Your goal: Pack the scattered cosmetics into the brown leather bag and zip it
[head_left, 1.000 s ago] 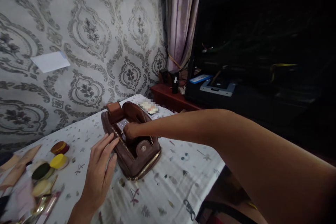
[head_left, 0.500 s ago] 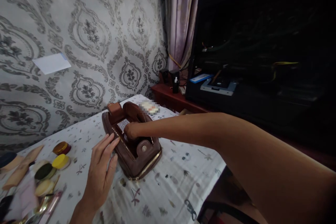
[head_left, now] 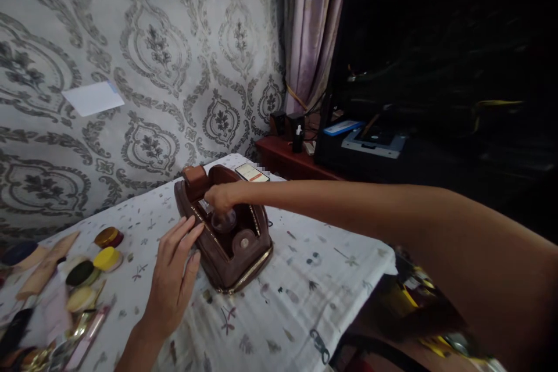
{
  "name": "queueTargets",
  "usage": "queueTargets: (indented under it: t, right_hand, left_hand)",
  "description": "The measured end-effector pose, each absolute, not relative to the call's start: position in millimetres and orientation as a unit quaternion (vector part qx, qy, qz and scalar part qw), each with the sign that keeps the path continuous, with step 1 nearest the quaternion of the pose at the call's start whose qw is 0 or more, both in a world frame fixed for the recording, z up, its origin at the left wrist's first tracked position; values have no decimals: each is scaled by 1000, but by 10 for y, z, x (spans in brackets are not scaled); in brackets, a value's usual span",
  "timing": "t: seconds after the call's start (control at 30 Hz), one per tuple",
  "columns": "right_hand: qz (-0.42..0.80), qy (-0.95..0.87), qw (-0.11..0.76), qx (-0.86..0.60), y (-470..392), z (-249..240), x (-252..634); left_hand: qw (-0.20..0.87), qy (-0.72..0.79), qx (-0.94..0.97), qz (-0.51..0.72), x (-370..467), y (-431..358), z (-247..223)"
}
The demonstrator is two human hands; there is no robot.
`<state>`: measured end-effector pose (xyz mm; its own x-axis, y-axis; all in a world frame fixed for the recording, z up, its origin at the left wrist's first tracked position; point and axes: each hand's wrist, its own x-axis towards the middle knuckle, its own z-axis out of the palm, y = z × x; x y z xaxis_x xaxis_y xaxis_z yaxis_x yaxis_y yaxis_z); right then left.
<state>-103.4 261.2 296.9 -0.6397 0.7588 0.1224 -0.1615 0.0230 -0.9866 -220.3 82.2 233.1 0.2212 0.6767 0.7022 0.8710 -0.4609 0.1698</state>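
A brown leather handbag (head_left: pixel 218 264) lies on the patterned tablecloth with its zipped top wide open. My left hand (head_left: pixel 174 267) rests against the bag's near left side, fingers stretched out and holding nothing. Over the opening, my right hand (head_left: pixel 222 196) reaches in with curled fingers. Right under it is a rounded, see-through purplish thing (head_left: pixel 224 222); whether the fingers grip it cannot be made out. A small silvery glittering item (head_left: pixel 204 206) shows beside the fingertips inside the bag. A magnetic-snap tab (head_left: pixel 242 242) sits at the near end of the opening.
At the left lie several cosmetics, including a yellow-lidded jar (head_left: pixel 107 258), an amber-lidded jar (head_left: pixel 108 237) and a pink tube (head_left: pixel 87 340). A phone (head_left: pixel 253 172) lies behind the bag. Farther right are a dropper bottle (head_left: pixel 298 139) and a large dark screen (head_left: pixel 436 70).
My right hand has lifted slightly inside the bag, and the rounded clear thing now shows beneath it. My left hand stays at the bag's side. The view has shifted a little.
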Motion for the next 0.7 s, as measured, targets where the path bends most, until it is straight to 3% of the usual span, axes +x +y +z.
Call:
queueTargets:
  t: [0.07, 0.13, 0.17, 0.23, 0.5, 0.7]
  right_hand:
    - [546, -751, 265, -260, 2572, 3208, -863]
    - [305, -901, 189, -243, 2475, 3399, -668]
    - [202, -932, 187, -235, 2412, 3456, -567]
    - [109, -940, 226, -233, 2290, 3464, -363]
    - [194, -785, 502, -307, 1981, 2575, 347]
    - [184, -701, 560, -401, 1481, 1989, 593]
  left_hand:
    - [132, -499, -775, -365, -2208, 829, 2333]
    - [137, -495, -778, -361, -2210, 832, 2334]
    - [142, -494, -778, -362, -2208, 830, 2333]
    - [149, -496, -775, -362, -2200, 824, 2327]
    - [129, -510, -768, -366, -2197, 842, 2308]
    - [145, -550, -727, -385, -1907, 634, 2375]
